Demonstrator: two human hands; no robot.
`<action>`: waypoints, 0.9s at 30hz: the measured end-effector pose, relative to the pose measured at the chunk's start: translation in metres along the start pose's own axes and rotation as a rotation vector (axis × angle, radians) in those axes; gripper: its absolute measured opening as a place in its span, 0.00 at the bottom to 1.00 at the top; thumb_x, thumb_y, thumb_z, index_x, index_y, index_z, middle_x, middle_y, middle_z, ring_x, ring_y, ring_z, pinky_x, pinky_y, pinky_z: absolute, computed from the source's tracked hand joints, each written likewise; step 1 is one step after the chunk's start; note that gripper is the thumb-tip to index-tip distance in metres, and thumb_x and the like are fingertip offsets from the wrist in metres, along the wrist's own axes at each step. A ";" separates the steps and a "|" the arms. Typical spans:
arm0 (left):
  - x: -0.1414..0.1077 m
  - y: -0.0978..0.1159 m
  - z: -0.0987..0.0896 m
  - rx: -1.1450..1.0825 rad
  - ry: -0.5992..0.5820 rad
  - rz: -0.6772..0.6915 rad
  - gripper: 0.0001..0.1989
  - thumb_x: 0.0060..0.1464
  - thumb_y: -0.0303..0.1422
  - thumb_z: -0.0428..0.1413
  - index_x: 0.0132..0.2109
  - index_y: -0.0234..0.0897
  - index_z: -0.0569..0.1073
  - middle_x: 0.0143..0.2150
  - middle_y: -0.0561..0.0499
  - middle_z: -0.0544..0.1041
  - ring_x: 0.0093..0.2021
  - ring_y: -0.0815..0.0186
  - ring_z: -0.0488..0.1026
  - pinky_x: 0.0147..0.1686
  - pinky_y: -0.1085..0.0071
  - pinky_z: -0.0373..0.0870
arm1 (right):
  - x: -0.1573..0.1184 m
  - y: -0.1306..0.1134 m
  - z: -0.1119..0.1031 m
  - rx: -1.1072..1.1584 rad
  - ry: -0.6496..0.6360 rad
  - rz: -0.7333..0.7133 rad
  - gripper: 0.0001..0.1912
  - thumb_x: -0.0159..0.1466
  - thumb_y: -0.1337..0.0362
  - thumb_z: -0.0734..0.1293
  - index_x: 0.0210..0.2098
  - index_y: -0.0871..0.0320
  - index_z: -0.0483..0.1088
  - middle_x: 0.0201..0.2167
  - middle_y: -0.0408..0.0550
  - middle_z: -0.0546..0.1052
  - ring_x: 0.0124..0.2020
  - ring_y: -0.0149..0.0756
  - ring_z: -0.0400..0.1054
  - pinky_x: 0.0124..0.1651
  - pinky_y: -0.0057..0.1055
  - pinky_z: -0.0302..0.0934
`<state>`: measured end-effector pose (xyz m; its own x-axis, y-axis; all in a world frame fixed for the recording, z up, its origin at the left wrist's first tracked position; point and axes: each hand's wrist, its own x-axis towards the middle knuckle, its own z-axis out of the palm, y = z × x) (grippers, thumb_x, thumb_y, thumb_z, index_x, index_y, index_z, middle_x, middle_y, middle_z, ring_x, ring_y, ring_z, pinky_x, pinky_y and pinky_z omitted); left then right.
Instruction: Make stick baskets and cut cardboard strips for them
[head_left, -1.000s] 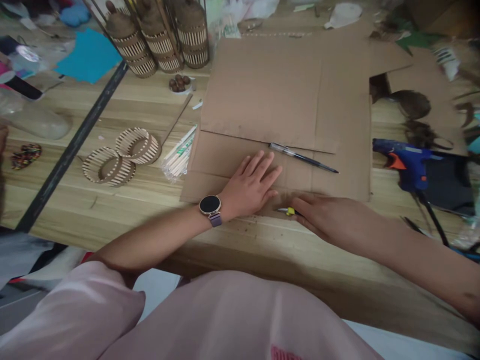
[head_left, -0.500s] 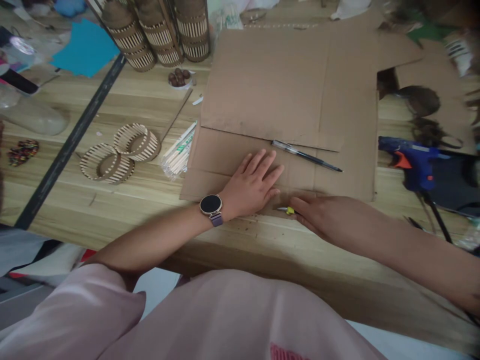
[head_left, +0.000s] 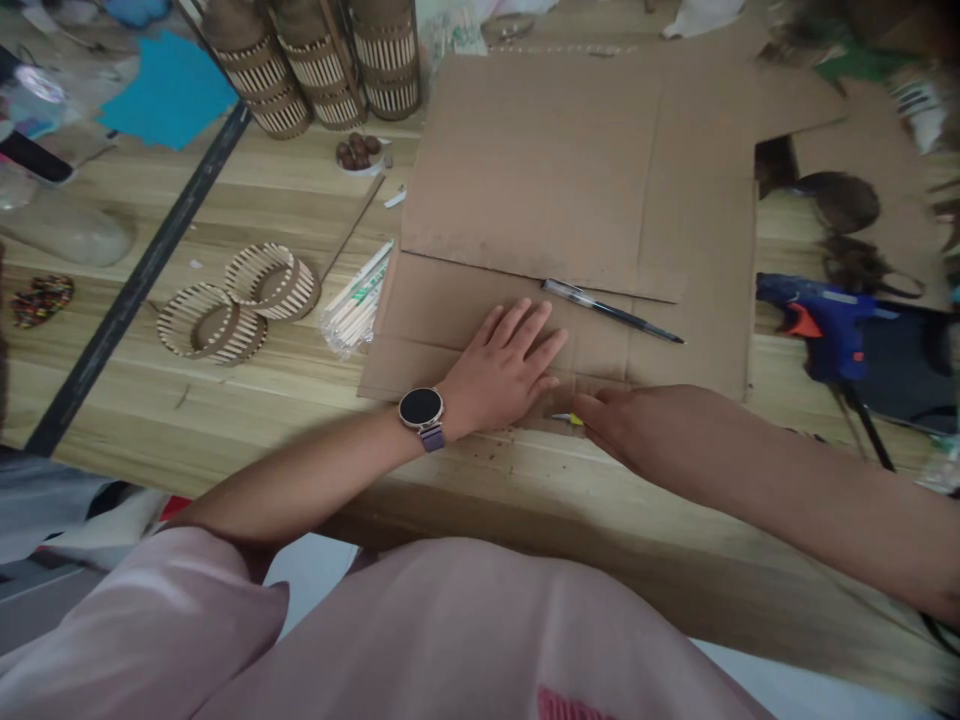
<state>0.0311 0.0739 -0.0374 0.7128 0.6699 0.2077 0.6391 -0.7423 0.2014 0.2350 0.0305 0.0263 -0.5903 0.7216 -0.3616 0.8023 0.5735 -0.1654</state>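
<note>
My left hand (head_left: 499, 370), with a watch (head_left: 421, 408) on its wrist, lies flat with fingers spread on a brown cardboard sheet (head_left: 480, 290). To its right, my right hand (head_left: 626, 420) is closed around a small yellow utility knife (head_left: 576, 419). Only a bit of the knife's yellow body and its short blade show past the fingers; the blade points left, at the cardboard's near edge. A black pen (head_left: 615, 312) rests on the cardboard just beyond both hands. Another cardboard piece (head_left: 532, 160) lies flat on top, farther back.
Two striped stick rings (head_left: 274, 282), a bag of sticks (head_left: 356, 305) and a bowl of brown balls (head_left: 358, 153) sit left of the cardboard. Striped cylinders (head_left: 386, 60) stand behind. At right lies a blue glue gun (head_left: 821, 325). A dark strip (head_left: 142, 275) crosses the wooden table.
My right hand has shifted slightly up and left and turned a little, so less of the knife shows. My left hand stays in place on the cardboard.
</note>
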 end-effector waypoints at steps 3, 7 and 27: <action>0.000 0.000 0.000 -0.001 -0.003 -0.003 0.27 0.68 0.42 0.45 0.66 0.30 0.61 0.72 0.33 0.54 0.72 0.45 0.48 0.68 0.44 0.46 | 0.004 -0.005 -0.008 -0.134 -0.138 0.031 0.30 0.58 0.76 0.57 0.58 0.51 0.68 0.27 0.49 0.79 0.25 0.43 0.73 0.21 0.31 0.48; 0.000 0.001 -0.001 0.002 -0.011 -0.003 0.27 0.68 0.42 0.45 0.67 0.31 0.61 0.72 0.33 0.54 0.72 0.45 0.47 0.68 0.44 0.46 | 0.006 -0.005 -0.006 -0.139 -0.061 0.016 0.27 0.58 0.75 0.57 0.53 0.51 0.71 0.18 0.48 0.75 0.18 0.41 0.69 0.19 0.32 0.44; -0.003 -0.003 -0.004 -0.015 -0.010 0.019 0.27 0.68 0.43 0.43 0.66 0.32 0.62 0.72 0.35 0.54 0.73 0.47 0.46 0.68 0.43 0.46 | 0.000 -0.002 0.000 -0.229 -0.079 0.012 0.23 0.58 0.77 0.57 0.45 0.52 0.73 0.21 0.50 0.76 0.21 0.43 0.70 0.20 0.32 0.45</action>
<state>0.0253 0.0743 -0.0347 0.7276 0.6557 0.2016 0.6211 -0.7544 0.2121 0.2332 0.0291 0.0270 -0.5653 0.7013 -0.4344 0.7627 0.6449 0.0487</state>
